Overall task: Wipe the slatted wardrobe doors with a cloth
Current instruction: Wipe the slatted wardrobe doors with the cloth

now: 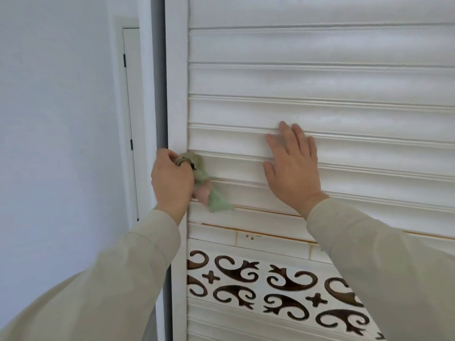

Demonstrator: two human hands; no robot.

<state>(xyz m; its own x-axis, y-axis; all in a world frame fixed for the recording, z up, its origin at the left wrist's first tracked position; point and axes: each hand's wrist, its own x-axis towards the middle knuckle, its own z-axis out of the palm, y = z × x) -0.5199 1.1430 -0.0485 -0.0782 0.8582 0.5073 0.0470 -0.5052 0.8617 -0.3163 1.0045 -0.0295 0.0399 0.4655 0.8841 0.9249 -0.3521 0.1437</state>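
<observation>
Here our left hand [172,179] bunches the soft, light cloth [204,183] at the door's [320,80] left edge; right hand [291,168] lies flat, fingers straight, bracing slats. Best gripped wadded, we judge.

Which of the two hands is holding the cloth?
The left hand, at the door's left edge, grips the green and pink cloth. The right hand lies flat on the slats, empty.

a home bedroom: white slatted wardrobe door [320,80], plain wall [56,119]
</observation>
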